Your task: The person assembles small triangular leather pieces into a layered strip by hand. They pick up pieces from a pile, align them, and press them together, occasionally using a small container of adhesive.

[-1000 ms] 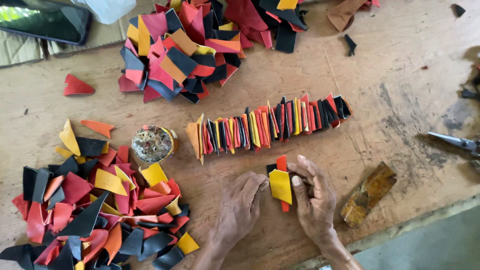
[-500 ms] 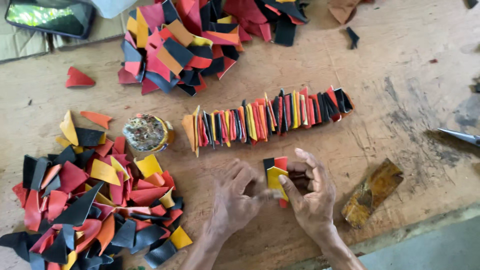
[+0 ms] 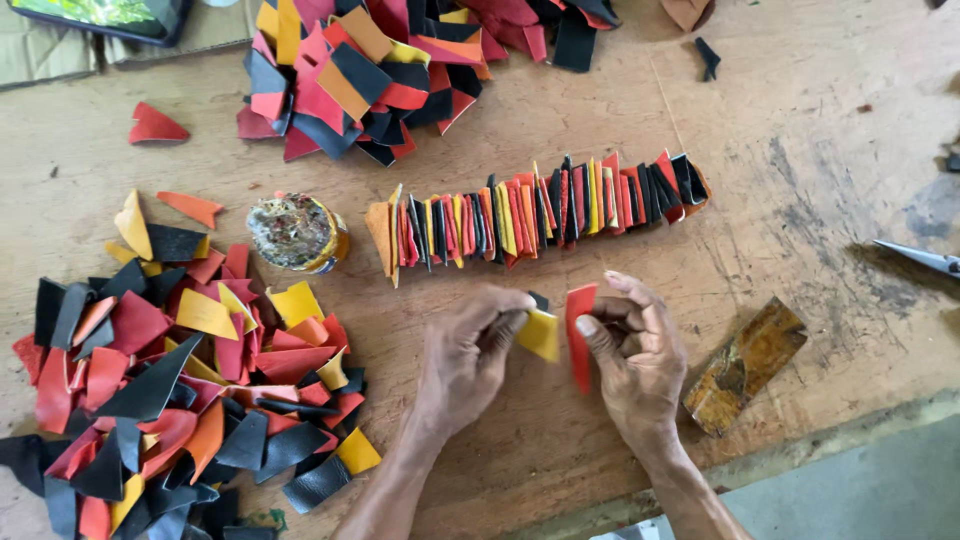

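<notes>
Since half a second ago the hands split the small stack: left hand (image 3: 470, 355) now pinches a yellow piece (image 3: 541, 334), right hand (image 3: 640, 358) grips a red piece (image 3: 580, 330) upright, lower centre. Both sit just below the standing row of pieces (image 3: 540, 215), likely for adding on.
</notes>
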